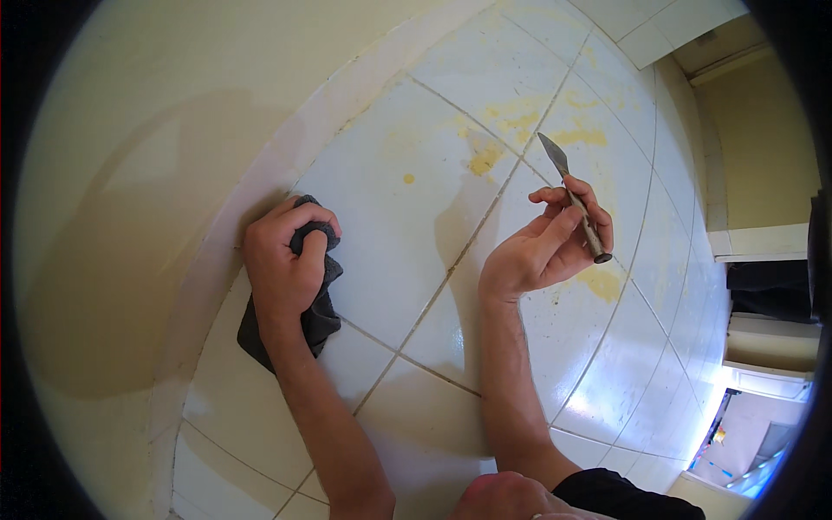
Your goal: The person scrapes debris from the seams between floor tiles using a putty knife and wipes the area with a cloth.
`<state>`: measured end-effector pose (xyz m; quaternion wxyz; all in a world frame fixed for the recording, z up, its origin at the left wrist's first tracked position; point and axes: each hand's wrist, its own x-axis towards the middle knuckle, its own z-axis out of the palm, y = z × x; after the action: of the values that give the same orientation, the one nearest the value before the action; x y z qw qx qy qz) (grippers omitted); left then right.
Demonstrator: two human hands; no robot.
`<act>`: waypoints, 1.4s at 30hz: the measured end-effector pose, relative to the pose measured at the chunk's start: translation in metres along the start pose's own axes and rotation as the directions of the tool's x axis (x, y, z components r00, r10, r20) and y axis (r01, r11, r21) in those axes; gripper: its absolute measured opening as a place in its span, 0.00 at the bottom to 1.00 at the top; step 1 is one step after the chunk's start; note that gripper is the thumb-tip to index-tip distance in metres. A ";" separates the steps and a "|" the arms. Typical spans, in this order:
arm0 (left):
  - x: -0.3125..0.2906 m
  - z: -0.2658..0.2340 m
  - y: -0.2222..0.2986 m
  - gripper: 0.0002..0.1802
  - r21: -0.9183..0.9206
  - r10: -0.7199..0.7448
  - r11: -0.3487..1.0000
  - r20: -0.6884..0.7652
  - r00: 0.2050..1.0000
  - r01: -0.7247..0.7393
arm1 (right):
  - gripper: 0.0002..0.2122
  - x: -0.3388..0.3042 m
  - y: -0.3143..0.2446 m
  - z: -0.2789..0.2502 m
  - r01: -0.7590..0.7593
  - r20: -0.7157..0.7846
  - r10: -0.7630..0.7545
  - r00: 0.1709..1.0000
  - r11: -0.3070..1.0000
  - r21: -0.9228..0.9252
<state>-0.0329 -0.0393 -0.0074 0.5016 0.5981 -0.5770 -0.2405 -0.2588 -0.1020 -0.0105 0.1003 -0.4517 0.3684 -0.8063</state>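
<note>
My left hand (279, 260) is closed around a bunched dark grey cloth (319, 325), close to the foot of the wall. The cloth's loose end hangs below the fingers onto the white floor tiles (364, 269). Farther right, my right hand (537, 253) grips a small scraper (555, 158) with a pointed, leaf-shaped blade and a thin handle. Its blade points up and to the left, and the handle's butt sticks out below the fingers. Yellow stains (485, 159) mark the tiles beyond this hand, and more yellow shows under it.
A cream wall (156, 173) with a pale skirting (286, 147) runs along the left side. A single round yellow spot (409, 178) lies between my hands. Dark cloth-like items (771, 290) sit at the far right, above a bright opening (737, 425).
</note>
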 end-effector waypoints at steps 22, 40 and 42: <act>-0.002 0.002 -0.004 0.07 -0.013 -0.045 0.999 -0.012 0.999 0.045 | 0.18 -0.003 -0.012 0.011 -0.549 0.277 0.565 0.777 0.824 -0.140; -0.002 0.000 0.003 0.09 0.023 -0.103 0.995 0.026 0.994 0.102 | 0.14 -0.010 -0.010 0.016 -0.521 0.291 0.555 0.780 0.832 -0.191; -0.003 -0.001 0.002 0.09 0.022 -0.108 0.994 0.030 0.994 0.108 | 0.14 -0.012 -0.010 0.016 -0.552 0.326 0.586 0.742 0.810 -0.200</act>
<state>-0.0336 -0.0364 -0.0064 0.4727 0.6298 -0.5539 -0.2705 -0.2370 -0.0974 -0.0065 0.3890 -0.4662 0.4987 -0.6185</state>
